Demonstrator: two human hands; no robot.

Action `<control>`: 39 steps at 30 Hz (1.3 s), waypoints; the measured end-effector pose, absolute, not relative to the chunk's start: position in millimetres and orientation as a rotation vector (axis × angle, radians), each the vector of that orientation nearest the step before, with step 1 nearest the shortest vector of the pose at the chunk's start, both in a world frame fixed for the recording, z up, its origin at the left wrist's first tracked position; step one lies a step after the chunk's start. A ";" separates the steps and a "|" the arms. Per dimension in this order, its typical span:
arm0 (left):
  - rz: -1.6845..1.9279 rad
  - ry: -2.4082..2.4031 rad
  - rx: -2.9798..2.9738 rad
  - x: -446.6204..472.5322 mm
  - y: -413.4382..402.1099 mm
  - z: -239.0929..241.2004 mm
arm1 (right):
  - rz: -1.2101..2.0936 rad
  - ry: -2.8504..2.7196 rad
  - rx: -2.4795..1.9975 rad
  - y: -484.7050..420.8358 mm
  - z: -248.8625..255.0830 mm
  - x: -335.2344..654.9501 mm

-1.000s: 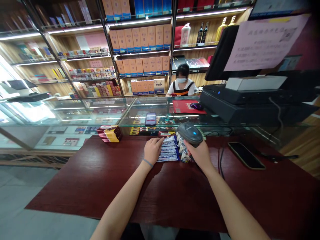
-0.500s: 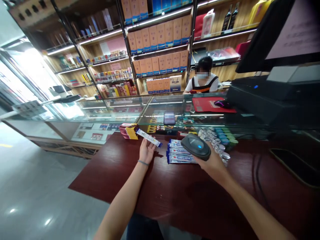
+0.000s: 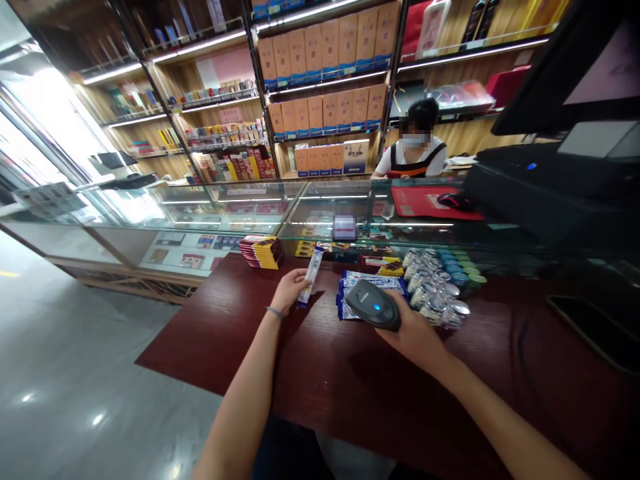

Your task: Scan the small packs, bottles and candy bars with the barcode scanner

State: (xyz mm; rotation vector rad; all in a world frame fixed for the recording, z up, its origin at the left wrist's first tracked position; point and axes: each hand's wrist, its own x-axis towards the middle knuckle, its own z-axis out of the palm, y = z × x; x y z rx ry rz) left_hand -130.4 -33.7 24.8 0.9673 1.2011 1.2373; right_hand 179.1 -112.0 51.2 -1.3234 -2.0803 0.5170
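My left hand [image 3: 290, 291] is closed on a slim blue-and-white packet [image 3: 311, 277], held tilted nearly upright above the dark red tabletop. In my right hand [image 3: 413, 331] is a black barcode scanner [image 3: 373, 305] with a blue light on top. Its head hangs over a pile of similar blue-and-white packets [image 3: 350, 280] and hides part of them. Left of the held packet stands a stack of yellow-and-maroon boxes [image 3: 261, 252]. To the right of the pile are rows of small silver-lidded jars [image 3: 435, 290].
A glass display counter [image 3: 225, 207] runs along the table's far side. Behind it is a person [image 3: 413, 150] in a dark apron. A monitor [image 3: 550, 73] and a dark machine [image 3: 560, 193] take up the right. A yellow-and-maroon box [image 3: 387, 265] lies behind the pile. A phone-like slab [image 3: 590, 330] lies at right.
My left hand has turned the packet from lying slantwise across the fingers to nearly upright. The scanner has shifted slightly left and down. The camera view has tipped a little.
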 end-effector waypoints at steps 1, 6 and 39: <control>1.214 1.205 1.001 -133.7 -33.1 24.7 | 0.521 -2.072 -1.325 -112.1 51.6 178.4; 1.179 1.247 1.161 -141.5 -35.4 27.0 | 0.485 -2.117 -1.304 -113.6 52.3 175.2; 1.408 2.074 2.059 -220.8 -57.8 47.3 | 0.574 -1.890 -1.443 -102.5 47.7 184.4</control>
